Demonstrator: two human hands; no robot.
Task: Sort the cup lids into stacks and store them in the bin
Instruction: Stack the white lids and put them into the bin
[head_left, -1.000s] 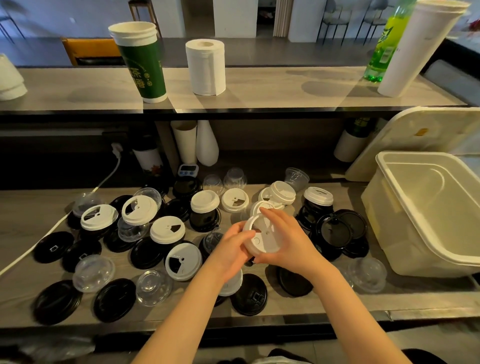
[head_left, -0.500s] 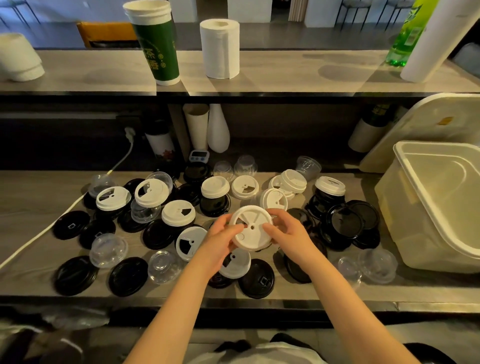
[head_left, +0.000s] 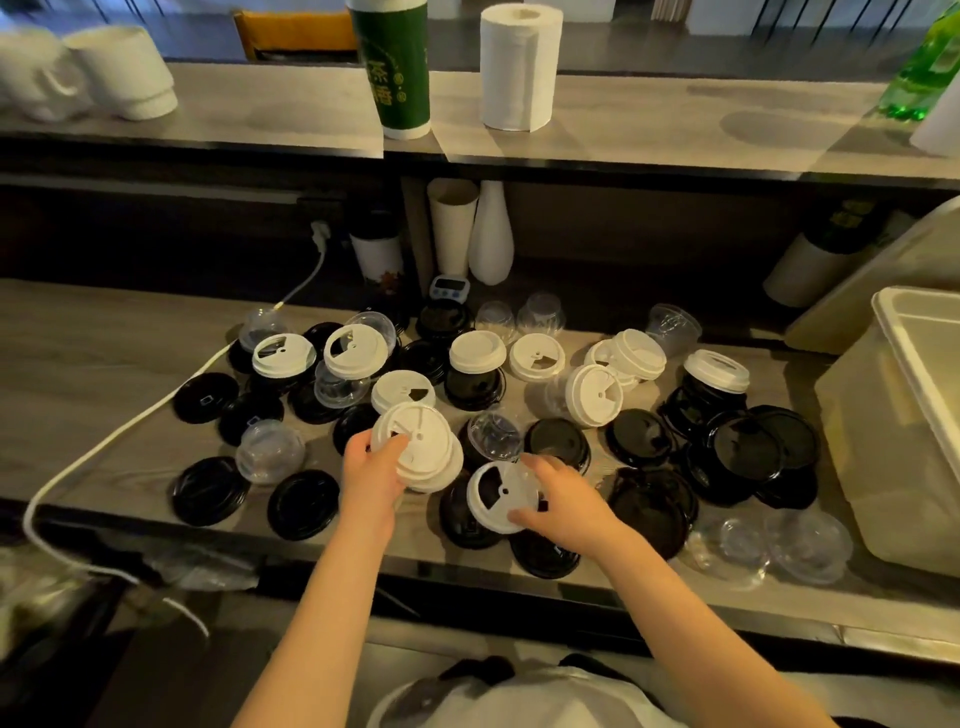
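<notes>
Currently, my left hand grips 2 nested white lids while my right hand pinches 1 lid off the counter, left of the bin; misalignment could topple the stack.

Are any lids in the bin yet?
No: the part of the bin that shows is bare, while the left hand holds white lids and the right hand grips another white lid.
</notes>
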